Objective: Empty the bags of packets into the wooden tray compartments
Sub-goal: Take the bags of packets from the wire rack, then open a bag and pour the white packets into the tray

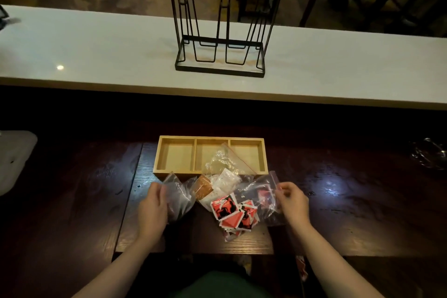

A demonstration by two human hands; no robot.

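From the head view, a pale wooden tray (210, 156) with three square compartments sits on a dark, grainy wooden desk (338, 201). All three compartments hold no packets; a crinkled clear plastic bag (223, 161) with a red zip strip lies slanted over the middle and right ones, and what it holds cannot be told.

Just in front of the tray lies a heap of clear bags. The left hand (153, 208) grips a clear bag of dark contents (180, 197), its fingers curled round the bag's left edge. The right hand (291, 201) pinches the top corner of another clear bag (262, 197), thumb and fingers closed on the plastic near its zip strip. Glossy square red, black and white packets (232, 213) lie in that bag, spread across its lower left part. Between the two hands lie an orange-brown packet (204, 187) and some white speckled packets (223, 182), touching the tray's front wall.

Beyond the desk runs a long, smooth white counter (96, 51). On it stands a black wire rack (221, 31) with a round brown wooden bar on top. A crumpled bit of clear plastic (428, 153) lies far right on the desk.
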